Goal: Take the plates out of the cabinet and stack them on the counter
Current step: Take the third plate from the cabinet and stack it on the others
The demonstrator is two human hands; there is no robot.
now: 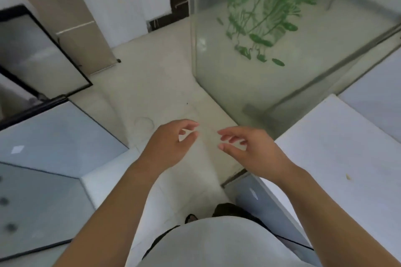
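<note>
No plate shows in the head view. My left hand (pixel 171 141) and my right hand (pixel 249 147) hover side by side over the pale floor, fingers loosely curled, holding nothing. A white counter (pixel 338 158) lies to the right of my right hand. At the left stands a glossy grey cabinet (pixel 54 141) with a black-framed open glass door (pixel 43 56) above it. The inside of the cabinet is hidden.
A tall glass partition (pixel 217 76) with green leaf decoration (pixel 260 17) rises ahead on the right. A beige panel (pixel 76 17) and a white wall stand at the back. Pale floor (pixel 152 84) stretches between cabinet and counter.
</note>
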